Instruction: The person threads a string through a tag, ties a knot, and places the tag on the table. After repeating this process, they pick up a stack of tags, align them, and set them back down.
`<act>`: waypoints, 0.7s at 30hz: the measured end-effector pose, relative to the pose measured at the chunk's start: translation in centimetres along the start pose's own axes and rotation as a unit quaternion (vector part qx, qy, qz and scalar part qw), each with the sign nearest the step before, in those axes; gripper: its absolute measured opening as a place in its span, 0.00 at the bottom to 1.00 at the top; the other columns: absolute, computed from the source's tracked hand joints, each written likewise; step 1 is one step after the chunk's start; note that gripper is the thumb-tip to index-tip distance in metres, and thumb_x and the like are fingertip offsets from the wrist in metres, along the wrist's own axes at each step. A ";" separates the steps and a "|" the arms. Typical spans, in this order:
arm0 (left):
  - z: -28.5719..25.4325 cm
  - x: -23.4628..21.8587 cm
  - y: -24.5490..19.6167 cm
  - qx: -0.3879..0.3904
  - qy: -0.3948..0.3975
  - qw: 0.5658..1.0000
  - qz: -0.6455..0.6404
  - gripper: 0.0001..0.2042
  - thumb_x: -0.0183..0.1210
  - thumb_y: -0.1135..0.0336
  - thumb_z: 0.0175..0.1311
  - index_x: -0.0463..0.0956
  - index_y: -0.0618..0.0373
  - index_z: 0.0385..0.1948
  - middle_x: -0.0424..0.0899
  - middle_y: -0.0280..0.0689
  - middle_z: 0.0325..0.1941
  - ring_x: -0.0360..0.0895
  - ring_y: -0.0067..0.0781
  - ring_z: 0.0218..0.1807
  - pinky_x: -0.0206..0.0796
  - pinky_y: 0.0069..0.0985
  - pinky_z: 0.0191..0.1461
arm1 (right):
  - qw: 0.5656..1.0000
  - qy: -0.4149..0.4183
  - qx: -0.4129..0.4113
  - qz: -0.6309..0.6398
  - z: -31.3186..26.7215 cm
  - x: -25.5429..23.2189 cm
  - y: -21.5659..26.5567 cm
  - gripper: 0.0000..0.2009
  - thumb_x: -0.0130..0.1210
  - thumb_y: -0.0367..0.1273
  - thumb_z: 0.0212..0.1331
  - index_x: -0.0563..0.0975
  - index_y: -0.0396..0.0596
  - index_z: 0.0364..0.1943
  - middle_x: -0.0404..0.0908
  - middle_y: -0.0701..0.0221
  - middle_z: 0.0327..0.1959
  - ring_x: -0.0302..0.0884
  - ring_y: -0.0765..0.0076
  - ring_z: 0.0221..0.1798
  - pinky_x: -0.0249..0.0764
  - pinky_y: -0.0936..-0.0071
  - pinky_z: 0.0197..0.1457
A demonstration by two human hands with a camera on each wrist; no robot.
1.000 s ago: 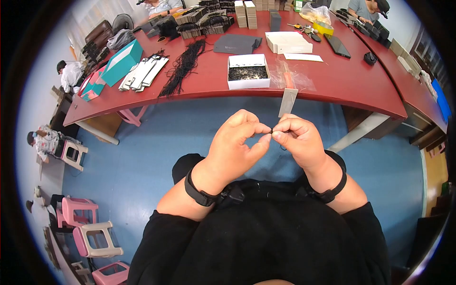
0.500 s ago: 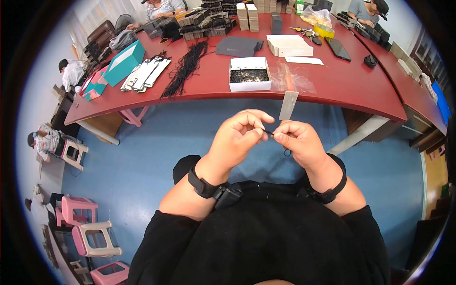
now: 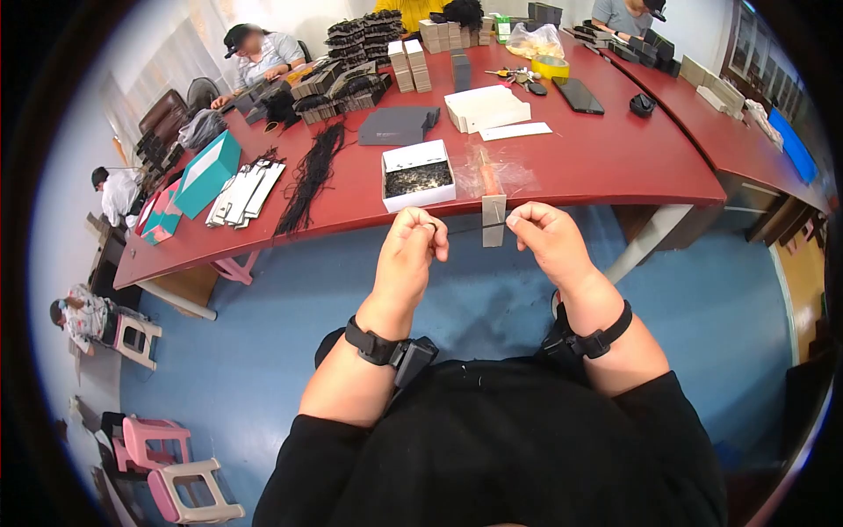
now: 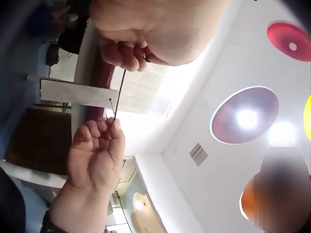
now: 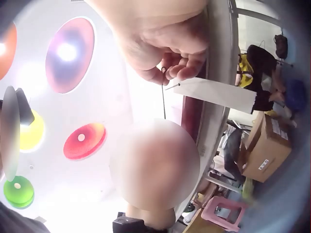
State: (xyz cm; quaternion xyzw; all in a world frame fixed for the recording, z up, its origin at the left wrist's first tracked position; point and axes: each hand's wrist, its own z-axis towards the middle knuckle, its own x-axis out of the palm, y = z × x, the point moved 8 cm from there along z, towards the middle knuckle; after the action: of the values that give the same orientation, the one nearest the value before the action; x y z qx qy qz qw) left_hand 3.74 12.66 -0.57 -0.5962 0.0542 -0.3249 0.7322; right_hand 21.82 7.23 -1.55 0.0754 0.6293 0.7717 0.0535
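The left hand (image 3: 406, 263) has its fingers curled round one end of a thin black cord. The right hand (image 3: 551, 246) pinches the other end between thumb and index finger. In the left wrist view the cord (image 4: 120, 90) runs straight and taut between the hands, right beside a small nail in a pale flat strip (image 4: 73, 93). That strip (image 3: 493, 230) juts out over the table's front edge, between the two hands. A small loop of cord (image 5: 164, 70) shows at the right fingertips in the right wrist view.
On the red table (image 3: 615, 149) stand a white box (image 3: 418, 195) of small dark pieces, a bundle of black cords (image 3: 312, 180), white tags (image 3: 250, 193), grey sheets (image 3: 399, 126), cream cards (image 3: 487, 107) and a phone (image 3: 578, 96). Other people sit around the room.
Both hands have moved apart and forward, up to the strip, and the cord between them is stretched longer. The head view has shifted, showing more of the table's far side.
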 end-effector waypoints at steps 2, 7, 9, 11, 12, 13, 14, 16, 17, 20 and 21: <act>-0.1 -0.3 0.5 -0.008 -0.012 0.999 -0.034 0.03 0.40 0.74 0.61 0.62 0.56 0.29 0.71 0.37 0.27 0.66 0.25 0.25 0.61 0.21 0.32 | 1.000 0.007 0.006 0.017 -0.1 0.3 -0.4 0.07 0.56 0.33 0.57 0.77 0.44 0.32 0.74 0.79 0.25 0.67 0.85 0.26 0.65 0.85 0.31; 0.3 -0.8 0.4 0.004 -0.017 1.000 -0.019 0.03 0.41 0.75 0.61 0.63 0.56 0.29 0.71 0.37 0.26 0.66 0.25 0.25 0.61 0.22 0.31 | 1.000 0.004 0.002 0.020 0.4 0.3 -0.9 0.07 0.57 0.33 0.57 0.77 0.43 0.32 0.74 0.79 0.25 0.67 0.85 0.26 0.65 0.84 0.31; 0.4 -0.9 0.6 -0.005 -0.014 1.000 -0.005 0.03 0.41 0.75 0.61 0.63 0.55 0.29 0.71 0.36 0.26 0.66 0.24 0.25 0.61 0.21 0.31 | 1.000 0.003 0.004 0.018 0.5 0.3 -1.1 0.07 0.57 0.33 0.57 0.78 0.43 0.32 0.74 0.78 0.25 0.67 0.85 0.26 0.65 0.84 0.31; 0.3 -1.1 1.1 -0.013 -0.010 1.000 0.008 0.03 0.41 0.75 0.61 0.63 0.55 0.29 0.71 0.36 0.26 0.65 0.23 0.25 0.61 0.21 0.31 | 1.000 0.000 0.001 0.015 0.5 0.3 -1.3 0.07 0.56 0.33 0.57 0.78 0.43 0.32 0.75 0.78 0.25 0.67 0.84 0.26 0.65 0.85 0.31; 0.1 -1.5 1.2 -0.003 -0.015 0.996 0.083 0.03 0.41 0.75 0.61 0.63 0.56 0.30 0.70 0.35 0.26 0.65 0.21 0.25 0.60 0.19 0.31 | 1.000 -0.001 0.002 0.015 0.5 0.1 -1.8 0.07 0.56 0.33 0.57 0.78 0.43 0.32 0.75 0.78 0.25 0.67 0.84 0.26 0.65 0.85 0.31; -0.2 -1.9 1.4 0.007 -0.021 0.987 0.157 0.03 0.42 0.76 0.62 0.63 0.56 0.30 0.70 0.34 0.26 0.64 0.19 0.25 0.59 0.18 0.31 | 1.000 -0.002 0.005 0.016 0.4 -0.3 -2.7 0.09 0.57 0.33 0.56 0.77 0.42 0.34 0.76 0.76 0.27 0.69 0.83 0.28 0.66 0.84 0.33; -0.6 -2.8 1.8 0.007 -0.022 0.987 0.157 0.03 0.42 0.76 0.62 0.63 0.56 0.30 0.70 0.34 0.26 0.64 0.19 0.25 0.59 0.18 0.31 | 1.000 -0.002 0.007 0.016 0.5 -0.4 -3.6 0.10 0.58 0.34 0.56 0.77 0.40 0.36 0.77 0.75 0.29 0.70 0.82 0.30 0.68 0.83 0.34; -1.5 -3.5 1.7 0.075 0.023 0.943 0.324 0.02 0.44 0.77 0.63 0.64 0.58 0.33 0.69 0.30 0.26 0.64 0.16 0.27 0.60 0.16 0.33 | 0.998 -0.064 0.012 0.002 0.1 -0.8 -4.6 0.11 0.58 0.33 0.56 0.75 0.40 0.37 0.77 0.73 0.32 0.71 0.80 0.34 0.69 0.81 0.40; -1.8 -3.2 1.7 0.078 0.025 0.943 0.324 0.02 0.44 0.77 0.63 0.64 0.58 0.33 0.69 0.30 0.26 0.64 0.16 0.27 0.60 0.16 0.33 | 0.992 -0.128 0.020 -0.010 0.0 -1.6 -5.6 0.11 0.59 0.31 0.55 0.74 0.39 0.38 0.77 0.71 0.34 0.72 0.78 0.38 0.69 0.79 0.45; -3.1 -2.4 2.5 0.042 0.059 0.959 0.274 0.01 0.46 0.76 0.63 0.64 0.58 0.33 0.69 0.30 0.27 0.64 0.15 0.30 0.60 0.17 0.33 | 0.994 -0.087 -0.048 -0.050 1.7 -0.9 -7.3 0.21 0.63 0.38 0.52 0.73 0.35 0.44 0.78 0.66 0.38 0.73 0.77 0.40 0.70 0.77 0.44; -3.2 -2.4 2.7 0.041 0.060 0.959 0.274 0.01 0.46 0.76 0.63 0.64 0.58 0.33 0.69 0.30 0.27 0.64 0.15 0.30 0.60 0.17 0.33 | 0.999 -0.007 -0.047 -0.022 2.0 0.9 -6.1 0.21 0.63 0.38 0.53 0.73 0.34 0.44 0.78 0.66 0.37 0.74 0.76 0.40 0.70 0.76 0.44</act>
State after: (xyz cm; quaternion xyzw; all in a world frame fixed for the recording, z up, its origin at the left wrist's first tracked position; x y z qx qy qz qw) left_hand 1.47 11.46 -4.72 -0.5075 0.2462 -0.1487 0.8123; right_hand 21.24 10.51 -7.06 0.0644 0.5931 0.7987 0.0788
